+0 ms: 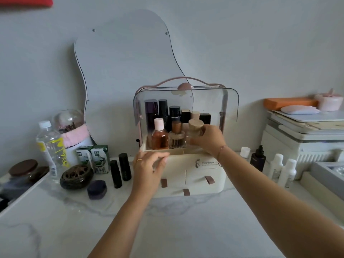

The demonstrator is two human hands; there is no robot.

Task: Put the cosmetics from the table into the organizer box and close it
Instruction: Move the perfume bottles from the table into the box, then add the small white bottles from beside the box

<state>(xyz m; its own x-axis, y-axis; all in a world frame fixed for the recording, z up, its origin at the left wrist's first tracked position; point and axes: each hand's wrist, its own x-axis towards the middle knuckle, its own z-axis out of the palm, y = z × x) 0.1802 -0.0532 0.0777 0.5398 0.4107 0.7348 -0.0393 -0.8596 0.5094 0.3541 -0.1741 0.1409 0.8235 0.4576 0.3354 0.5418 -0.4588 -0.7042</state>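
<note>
Head view, listed left to right. White tray [28, 190] at the far left edge of the marble bench [167, 229]; a brown-lidded jar [23, 169] stands at its back. Clear water bottle [49, 146], upright. Dark round burner [76, 176] in front of two green milk cartons [95, 158]. Purple compact [97, 189] lying flat on the bench. Two black tubes [120, 172], upright, just left of the organizer box [193, 175].

Organizer box: cream base with drawers and brown pull tabs, clear lid [186, 107] raised, pink handle on top. Contents: tall dark bottles in the back row; in front, an amber bottle with pink cap [159, 135] and a ribbed glass bottle [176, 135].

Left hand [149, 164]: fingers curled loosely over the box's front left rim, holding nothing. Right hand [209, 139]: closed around a clear jar with wooden lid [195, 131], held in the box's front row, just right of the ribbed glass bottle.

Right of the box, on the bench: small white cap [245, 152], black dropper bottle [258, 159], two white bottles [283, 169], all upright and well apart from both hands.
</note>
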